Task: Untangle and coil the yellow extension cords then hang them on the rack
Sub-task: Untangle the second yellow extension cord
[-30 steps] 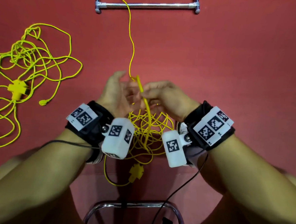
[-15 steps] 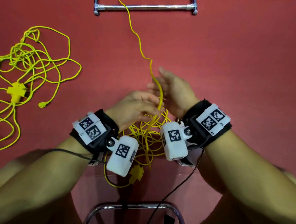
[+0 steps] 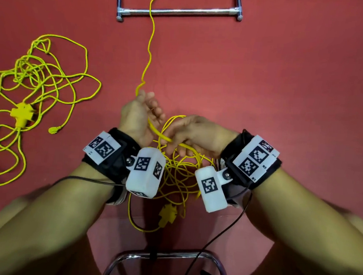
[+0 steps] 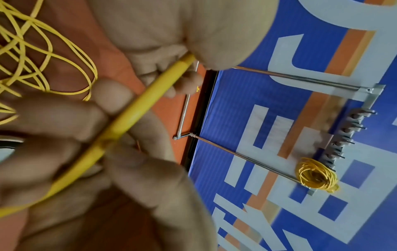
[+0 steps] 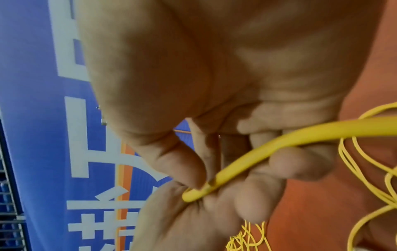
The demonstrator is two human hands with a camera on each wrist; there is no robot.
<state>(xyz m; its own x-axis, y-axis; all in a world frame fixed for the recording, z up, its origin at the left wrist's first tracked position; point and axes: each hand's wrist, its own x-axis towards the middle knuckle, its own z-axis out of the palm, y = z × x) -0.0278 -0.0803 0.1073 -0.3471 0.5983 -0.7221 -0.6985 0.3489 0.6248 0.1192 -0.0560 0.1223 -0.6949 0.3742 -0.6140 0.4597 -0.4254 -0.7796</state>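
One yellow extension cord (image 3: 149, 49) runs from its plug end near the rack's base bar down to my hands. My left hand (image 3: 150, 111) is farther out, its fingers curled round the cord (image 4: 137, 108). My right hand (image 3: 174, 141) is nearer and pinches the same cord (image 5: 257, 149) between thumb and fingers. Loose loops (image 3: 180, 171) of it hang below both hands, ending at a yellow socket block (image 3: 167, 214). A second cord (image 3: 36, 80) lies tangled at the left with a cross-shaped socket (image 3: 21, 113). A coiled cord (image 4: 315, 175) hangs on the rack's hooks (image 4: 343, 135).
The chrome base bar of the rack (image 3: 178, 10) lies across the red floor ahead. A chrome chair frame (image 3: 163, 256) is below my arms. Black sensor cables (image 3: 218, 236) trail from my wrists. A blue printed banner (image 4: 279, 118) stands behind the rack.
My left hand has reached forward along the cord and taken a new hold. My right hand has drawn back toward me. The cord's plug end has come into view near the rack bar.
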